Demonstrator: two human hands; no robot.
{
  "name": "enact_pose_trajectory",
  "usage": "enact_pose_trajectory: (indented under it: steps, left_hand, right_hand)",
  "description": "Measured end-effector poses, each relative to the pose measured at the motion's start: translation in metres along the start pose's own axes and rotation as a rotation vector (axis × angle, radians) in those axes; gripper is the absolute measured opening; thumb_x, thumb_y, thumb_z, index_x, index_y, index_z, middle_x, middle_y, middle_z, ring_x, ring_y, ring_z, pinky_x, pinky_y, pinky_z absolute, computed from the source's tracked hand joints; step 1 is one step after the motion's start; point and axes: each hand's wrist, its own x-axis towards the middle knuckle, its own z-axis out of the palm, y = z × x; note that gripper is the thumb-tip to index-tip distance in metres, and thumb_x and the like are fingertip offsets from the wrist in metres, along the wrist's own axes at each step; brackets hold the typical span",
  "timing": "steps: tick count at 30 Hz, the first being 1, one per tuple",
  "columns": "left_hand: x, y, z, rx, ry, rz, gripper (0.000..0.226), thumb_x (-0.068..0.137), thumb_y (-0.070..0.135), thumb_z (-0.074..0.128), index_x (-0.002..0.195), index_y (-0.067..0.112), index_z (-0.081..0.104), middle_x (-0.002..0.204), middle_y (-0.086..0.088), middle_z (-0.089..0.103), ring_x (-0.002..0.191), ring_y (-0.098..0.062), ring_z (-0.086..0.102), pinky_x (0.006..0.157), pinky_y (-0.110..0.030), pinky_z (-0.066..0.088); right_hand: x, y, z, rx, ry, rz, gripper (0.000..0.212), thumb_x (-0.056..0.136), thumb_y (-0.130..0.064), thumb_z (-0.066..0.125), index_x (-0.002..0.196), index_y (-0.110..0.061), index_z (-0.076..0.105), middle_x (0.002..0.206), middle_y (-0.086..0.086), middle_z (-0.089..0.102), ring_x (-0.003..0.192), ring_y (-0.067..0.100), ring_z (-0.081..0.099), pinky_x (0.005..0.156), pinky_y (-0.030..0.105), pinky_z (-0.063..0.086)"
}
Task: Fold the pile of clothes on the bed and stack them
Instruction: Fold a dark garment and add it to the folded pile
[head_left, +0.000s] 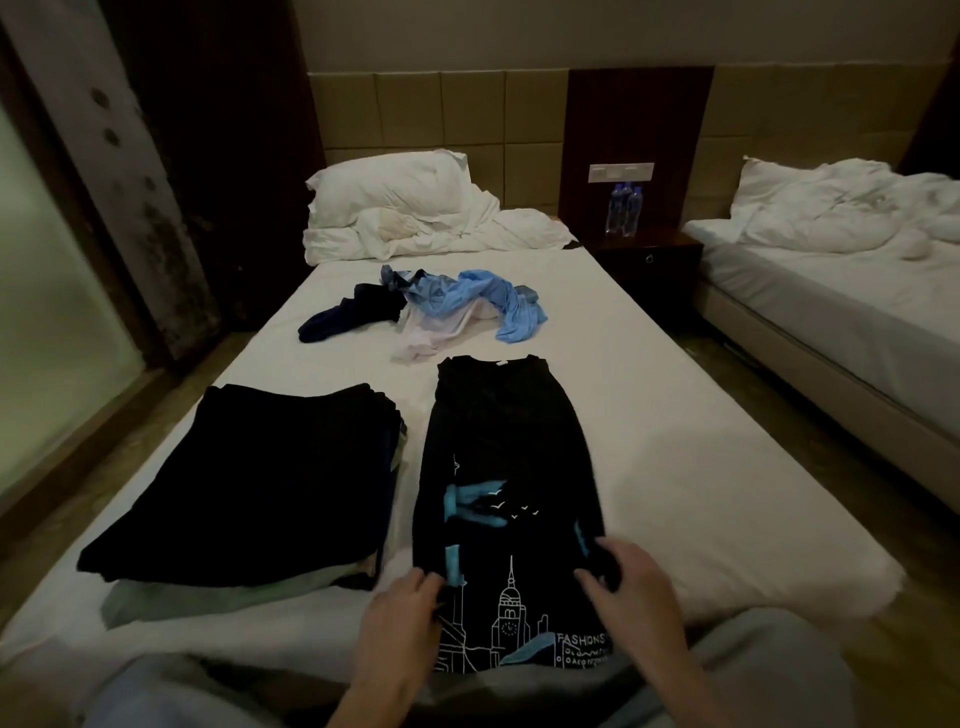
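Note:
A black T-shirt (506, 447) with a blue and white city print lies lengthwise on the white bed (675, 457), its sides folded in to a narrow strip. My left hand (400, 623) pinches the shirt's near left edge. My right hand (631, 597) grips its near right edge. To the left sits a stack of folded dark clothes (249, 483) with paler pieces underneath. Farther up the bed lies an unfolded pile (431, 306): a light blue garment, a navy one and a pale pink one.
White pillows and rumpled bedding (410, 208) lie at the headboard. A dark nightstand (644, 260) with water bottles (623, 208) stands to the right, then a second bed (841, 275). A curtain and a glass panel line the left side. My legs in grey trousers fill the bottom edge.

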Motion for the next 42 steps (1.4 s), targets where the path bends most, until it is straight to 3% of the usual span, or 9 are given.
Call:
enact_pose_trajectory:
  steps: [5,8,12,15,21,25,29,36,42]
  left_hand:
    - [0.005,-0.012,0.015,0.151,-0.253,0.301,0.075,0.076,0.073,0.054,0.137,0.030,0.050,0.147,0.008,0.035,0.144,-0.014,0.023,0.124,-0.036,0.006]
    - [0.008,-0.029,0.018,0.142,-0.366,0.381,0.086,0.077,0.054,0.073,0.147,0.031,0.030,0.161,0.006,0.009,0.149,-0.018,0.014,0.124,-0.035,0.015]
    - [0.010,-0.036,0.014,0.151,-0.307,0.443,0.081,0.088,0.006,0.065,0.152,0.031,0.023,0.164,0.006,0.004,0.148,-0.018,0.021,0.118,-0.026,0.022]
    - [0.012,-0.037,0.012,0.092,-0.276,0.404,0.077,0.092,0.001,0.058,0.154,0.030,0.024,0.164,0.007,0.014,0.147,-0.017,0.028,0.117,-0.025,0.025]
    - [0.014,-0.037,0.014,-0.226,-0.233,0.130,0.055,0.094,0.014,0.058,0.137,0.038,0.035,0.133,0.004,0.060,0.119,-0.011,0.057,0.101,-0.029,0.047]
    - [0.027,-0.027,0.005,-0.577,-0.181,0.036,0.033,0.096,0.014,0.057,0.109,0.043,0.049,0.110,0.012,0.068,0.102,0.000,0.061,0.094,-0.031,0.051]
    - [0.060,-0.014,-0.008,-0.885,-0.026,-0.020,0.027,0.097,0.007,0.057,0.112,0.029,0.063,0.110,0.012,0.068,0.105,0.003,0.061,0.096,-0.031,0.052]
    - [0.159,-0.001,-0.050,-1.136,0.313,-0.297,0.019,0.091,0.012,0.069,0.105,0.020,0.060,0.096,0.011,0.065,0.090,0.000,0.062,0.079,-0.017,0.052]
    - [0.256,-0.020,-0.073,-1.182,0.343,-0.378,0.014,0.094,0.020,0.066,0.103,0.011,0.069,0.098,-0.008,0.073,0.095,-0.024,0.070,0.090,-0.042,0.056]
  right_hand:
    - [-0.009,0.029,0.030,-0.562,-0.341,-0.489,0.101,0.067,-0.090,0.049,0.152,-0.039,0.030,0.159,-0.016,0.025,0.148,0.009,0.024,0.117,0.030,-0.007]
    - [-0.011,0.048,0.034,-0.656,-0.556,-0.520,0.116,0.078,-0.042,0.073,0.156,-0.035,-0.012,0.161,-0.013,-0.022,0.148,0.013,-0.021,0.120,0.040,-0.012]
    - [-0.009,0.047,0.038,-0.700,-0.424,-0.566,0.133,0.027,-0.002,0.089,0.149,-0.026,0.043,0.153,0.001,0.044,0.137,0.021,0.046,0.104,0.038,0.045]
    - [-0.003,0.047,0.043,-0.686,-0.320,-0.649,0.115,0.017,-0.008,0.093,0.128,-0.022,0.066,0.131,0.000,0.065,0.115,0.016,0.066,0.088,0.032,0.055]
    - [0.004,0.034,0.029,-0.449,-0.348,-0.433,0.062,0.078,-0.014,0.066,0.136,-0.022,0.045,0.125,0.002,0.063,0.113,0.023,0.061,0.085,0.030,0.051]
    - [0.021,0.027,0.024,-0.034,-0.283,-0.225,0.041,0.073,-0.006,0.062,0.106,-0.030,0.068,0.099,-0.008,0.072,0.094,0.017,0.069,0.074,0.015,0.049]
    - [0.051,0.004,0.018,0.207,-0.075,-0.084,0.039,0.073,0.014,0.072,0.108,-0.005,0.074,0.097,-0.005,0.068,0.091,0.013,0.068,0.072,-0.004,0.040]
    - [0.147,-0.048,-0.007,0.375,0.092,0.010,0.018,0.081,-0.005,0.071,0.088,-0.021,0.066,0.080,-0.006,0.069,0.076,0.007,0.064,0.059,0.011,0.043]
    - [0.245,-0.077,-0.014,0.402,0.087,0.044,0.024,0.086,-0.028,0.071,0.075,-0.006,0.067,0.067,0.006,0.066,0.060,0.014,0.054,0.056,0.032,0.038]
